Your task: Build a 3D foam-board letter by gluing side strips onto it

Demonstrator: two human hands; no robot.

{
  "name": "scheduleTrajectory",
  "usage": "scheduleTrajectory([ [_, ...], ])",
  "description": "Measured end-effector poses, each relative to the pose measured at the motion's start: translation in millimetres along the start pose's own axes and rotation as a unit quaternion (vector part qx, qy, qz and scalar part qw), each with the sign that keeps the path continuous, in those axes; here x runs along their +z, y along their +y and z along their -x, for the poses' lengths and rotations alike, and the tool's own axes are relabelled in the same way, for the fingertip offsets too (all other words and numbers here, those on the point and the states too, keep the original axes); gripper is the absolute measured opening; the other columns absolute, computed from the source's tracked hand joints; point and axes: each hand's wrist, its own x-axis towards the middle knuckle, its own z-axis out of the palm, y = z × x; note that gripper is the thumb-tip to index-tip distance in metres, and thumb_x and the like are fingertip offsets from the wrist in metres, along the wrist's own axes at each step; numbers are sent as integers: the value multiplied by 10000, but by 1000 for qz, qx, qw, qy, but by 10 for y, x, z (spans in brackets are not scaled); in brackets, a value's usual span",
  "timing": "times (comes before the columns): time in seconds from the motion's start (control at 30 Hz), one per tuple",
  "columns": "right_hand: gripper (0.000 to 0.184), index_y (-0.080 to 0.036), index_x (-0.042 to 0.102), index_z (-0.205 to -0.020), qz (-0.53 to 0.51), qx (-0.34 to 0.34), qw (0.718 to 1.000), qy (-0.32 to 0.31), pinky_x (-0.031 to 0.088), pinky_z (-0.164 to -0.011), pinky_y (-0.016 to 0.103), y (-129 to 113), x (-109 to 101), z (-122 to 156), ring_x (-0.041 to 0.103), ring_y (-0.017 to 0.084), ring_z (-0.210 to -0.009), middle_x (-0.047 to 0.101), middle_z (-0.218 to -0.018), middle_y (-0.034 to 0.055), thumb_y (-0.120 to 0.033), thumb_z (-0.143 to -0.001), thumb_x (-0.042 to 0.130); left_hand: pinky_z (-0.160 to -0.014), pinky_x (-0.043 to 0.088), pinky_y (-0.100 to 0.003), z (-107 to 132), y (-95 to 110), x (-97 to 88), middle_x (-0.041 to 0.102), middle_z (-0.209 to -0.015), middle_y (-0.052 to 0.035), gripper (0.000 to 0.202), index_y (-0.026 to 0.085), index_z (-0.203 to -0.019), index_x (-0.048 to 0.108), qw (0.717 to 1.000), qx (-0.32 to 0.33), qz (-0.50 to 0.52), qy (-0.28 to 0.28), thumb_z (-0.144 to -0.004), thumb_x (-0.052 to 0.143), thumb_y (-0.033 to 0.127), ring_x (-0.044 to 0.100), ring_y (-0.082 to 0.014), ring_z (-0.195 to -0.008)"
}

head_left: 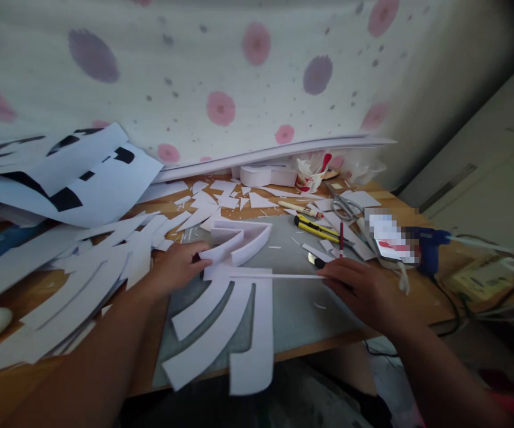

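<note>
While L grip (184,265) holds cutout (240,300), R (358,288) holds strip (290,276).

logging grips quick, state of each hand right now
Left hand: closed, holding the white cut-out shape at its left side.
Right hand: closed, holding the right end of a thin white strip.

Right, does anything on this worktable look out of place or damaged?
Mostly untidiness: white scraps lie strewn across the back of the wooden table, and a black-marked sheet at left bulges, curled. The white cutout at the left hand shows no obvious damage.
</note>
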Motion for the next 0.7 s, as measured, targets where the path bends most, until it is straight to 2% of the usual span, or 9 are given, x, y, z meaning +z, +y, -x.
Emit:
scheduleTrajectory([
  [0.13,155,-206,632,-1014,7,0,1000,-5,536,-709,246,-98,64,108,662,145,-813,685,-923,46,-201,-920,510,-639,418,-272,5,-133,-113,662,-737,9,220,215,-778,640,999,1,14,-50,-787,526,403,606,-195,-714],
  [0.2,164,-213,619,-1040,18,-5,1000,-9,536,-685,233,-175,97,180,665,139,-793,685,-922,38,-201,-920,508,-669,438,-275,29,-151,-162,678,-794,5,207,223,-828,651,999,13,8,-52,-788,544,396,616,-200,-758],
  [0.3,178,-205,604,-1068,54,-15,998,5,537,-657,226,-324,159,298,672,141,-781,692,-932,46,-202,-922,503,-791,458,-288,121,-113,-267,670,-1002,-9,246,224,-984,645,997,70,-7,36,-788,580,359,604,-207,-912],
  [0.37,180,-195,604,-1072,81,-20,996,13,533,-628,232,-429,204,370,670,150,-766,696,-926,53,-212,-922,505,-786,465,-276,206,-48,-332,655,-988,-9,245,201,-1026,627,991,91,5,94,-834,548,331,597,-176,-876],
  [0.4,183,-190,606,-1073,90,-21,996,15,530,-618,237,-477,224,400,667,155,-760,696,-921,55,-213,-920,509,-742,469,-258,245,-5,-350,656,-922,1,220,195,-1004,629,990,100,13,102,-848,540,321,596,-153,-808],
  [0.47,197,-185,613,-1080,98,-23,995,20,525,-614,246,-552,254,443,659,160,-750,697,-908,56,-187,-912,510,-671,466,-231,301,88,-336,661,-840,20,170,212,-958,642,989,134,11,64,-851,557,312,593,-124,-716],
  [0.57,246,-178,624,-1093,90,-37,995,29,527,-618,242,-598,268,465,654,158,-747,699,-886,56,-125,-901,480,-681,468,-234,318,199,-222,682,-877,20,141,255,-941,654,979,197,-50,-25,-871,545,313,622,-131,-756],
  [0.63,259,-170,628,-1101,72,-50,996,28,533,-611,235,-590,266,466,657,157,-745,702,-877,57,-126,-895,477,-702,473,-247,306,228,-139,688,-914,8,182,258,-931,654,969,224,-93,-35,-910,481,311,637,-148,-812],
  [0.7,271,-169,624,-1118,51,-47,997,30,550,-632,226,-563,269,472,669,157,-758,709,-895,57,-132,-872,518,-715,484,-247,297,222,-90,693,-926,3,214,254,-921,648,964,238,-115,-17,-931,441,308,647,-156,-843],
])
